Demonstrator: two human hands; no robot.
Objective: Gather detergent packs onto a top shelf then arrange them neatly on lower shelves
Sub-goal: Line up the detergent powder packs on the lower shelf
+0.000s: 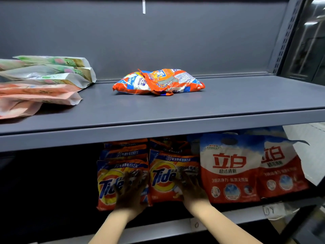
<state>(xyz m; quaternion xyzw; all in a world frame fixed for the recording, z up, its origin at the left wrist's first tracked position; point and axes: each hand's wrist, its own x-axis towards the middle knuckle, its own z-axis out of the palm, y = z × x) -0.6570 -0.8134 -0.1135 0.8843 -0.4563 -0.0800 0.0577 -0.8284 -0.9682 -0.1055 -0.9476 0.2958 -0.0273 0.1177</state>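
My left hand (131, 189) and right hand (190, 188) lie seemingly flat, shadowed, on two upright Tide packs (164, 176); press evenly, squaring both faces with the lower shelf (175, 228) edge.

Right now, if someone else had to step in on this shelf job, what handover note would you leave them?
Left hand: fingers spread flat against the left Tide pack on the lower shelf, gripping nothing.
Right hand: flat against the right Tide pack, same way.
Done: two rows of Tide packs stand upright, beside two red-and-white packs on their right.
Left: one crumpled orange pack lies on the top shelf, plus a stack of green and pink pouches at its left end. The dark left part of the lower shelf cannot be made out.
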